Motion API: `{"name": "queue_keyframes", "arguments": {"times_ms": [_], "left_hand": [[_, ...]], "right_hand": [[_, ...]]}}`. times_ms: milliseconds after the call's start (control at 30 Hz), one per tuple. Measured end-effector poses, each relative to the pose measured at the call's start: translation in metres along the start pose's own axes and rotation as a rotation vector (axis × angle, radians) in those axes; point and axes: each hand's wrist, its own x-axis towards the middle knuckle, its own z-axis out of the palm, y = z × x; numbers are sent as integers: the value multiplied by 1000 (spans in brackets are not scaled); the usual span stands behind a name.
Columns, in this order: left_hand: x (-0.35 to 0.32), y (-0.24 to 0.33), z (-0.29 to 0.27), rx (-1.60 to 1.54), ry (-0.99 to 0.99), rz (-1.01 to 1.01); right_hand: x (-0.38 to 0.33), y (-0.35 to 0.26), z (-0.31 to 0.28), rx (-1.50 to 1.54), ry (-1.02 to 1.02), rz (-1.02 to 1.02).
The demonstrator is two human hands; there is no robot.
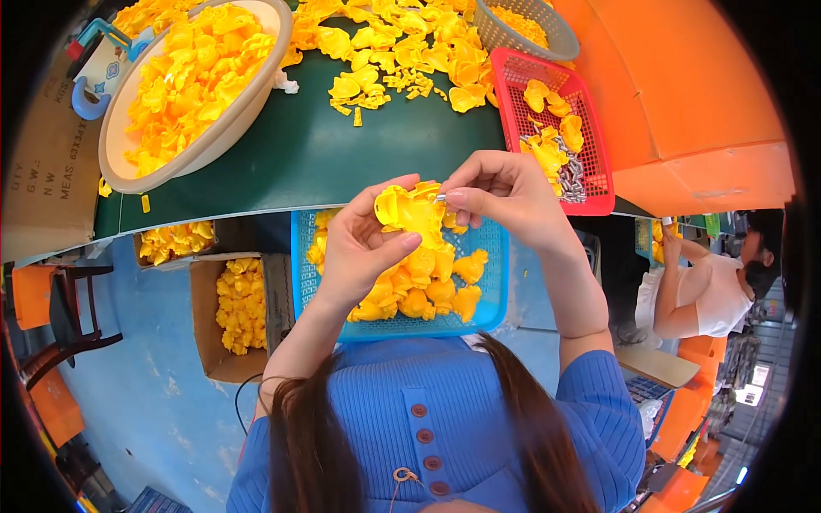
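Note:
My left hand grips a yellow plastic toy piece from the left and below. My right hand pinches a small silver metal pin against the piece's right side. Both hands hover above a blue mesh basket on my lap, which holds several more yellow plastic pieces.
A green table carries a beige basin full of yellow parts, a loose yellow pile, a grey basket and a red basket with yellow parts and metal pins. Cardboard boxes of yellow parts stand below left. Another person sits at right.

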Motion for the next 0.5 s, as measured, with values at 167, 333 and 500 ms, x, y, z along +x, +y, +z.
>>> {"name": "queue_keyframes", "arguments": {"times_ms": [167,333,500], "left_hand": [[0,-3,-2,-11,6,36],[1,1,1,-5,-8,33],[1,-4,-3,15,39,8]], "right_hand": [[-6,3,-8,83,23,-66],[-3,5,-6,69,54,-76],[0,14,-5,37,42,-62]]}}
